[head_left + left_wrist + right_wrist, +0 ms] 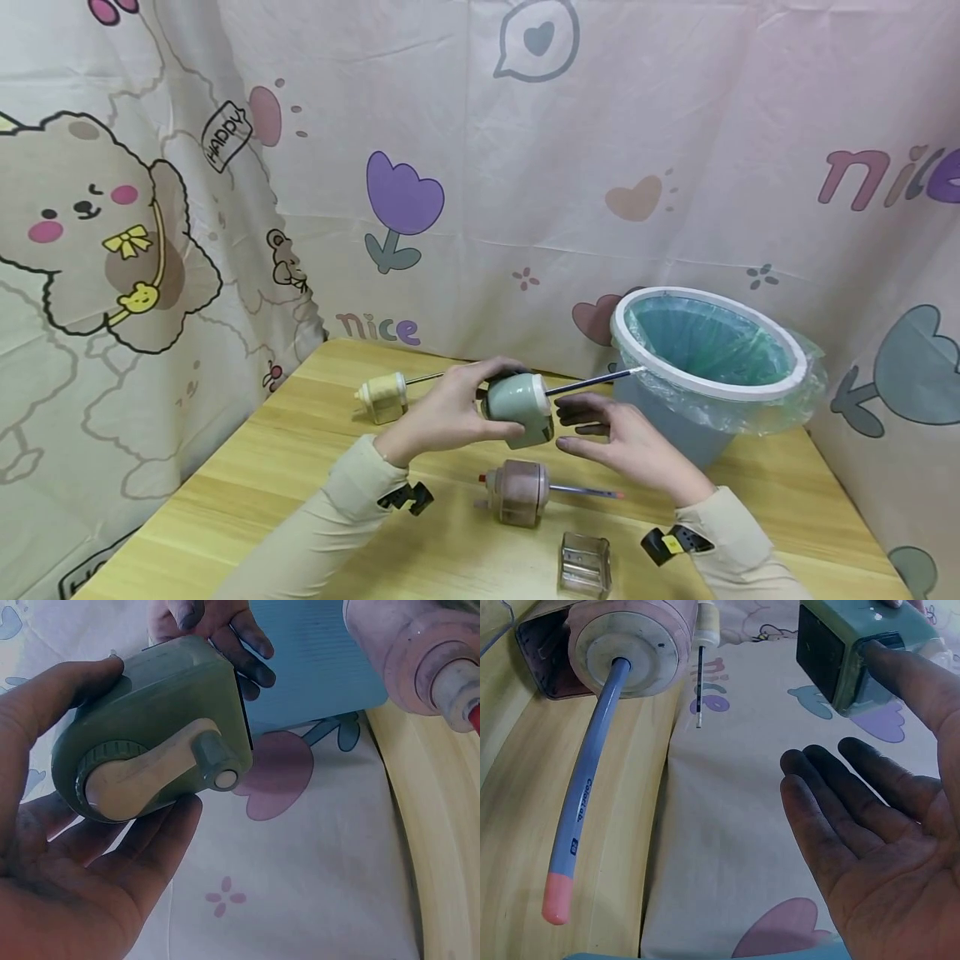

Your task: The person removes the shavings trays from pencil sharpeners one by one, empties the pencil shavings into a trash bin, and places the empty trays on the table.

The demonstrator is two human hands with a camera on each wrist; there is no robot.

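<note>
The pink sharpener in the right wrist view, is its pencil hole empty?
No, a blue pencil with a pink end sticks out of the pink sharpener.

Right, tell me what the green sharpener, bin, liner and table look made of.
Green sharpener: likely hard plastic; smooth, softly glossy shell.
Bin: probably rigid plastic, its wall smooth and even.
Liner: apparently thin plastic film; shiny, creased, translucent.
Table: smooth wood or laminate, from its grain; I can't tell which.

A green hand-crank pencil sharpener (516, 398) sits tilted in the left hand (453, 408) above the worktop (300, 467), its cream crank (146, 776) ending in a green knob (215, 760). A dark-blue pencil (588, 383) juts rightward from its white collar (541, 390).
</note>
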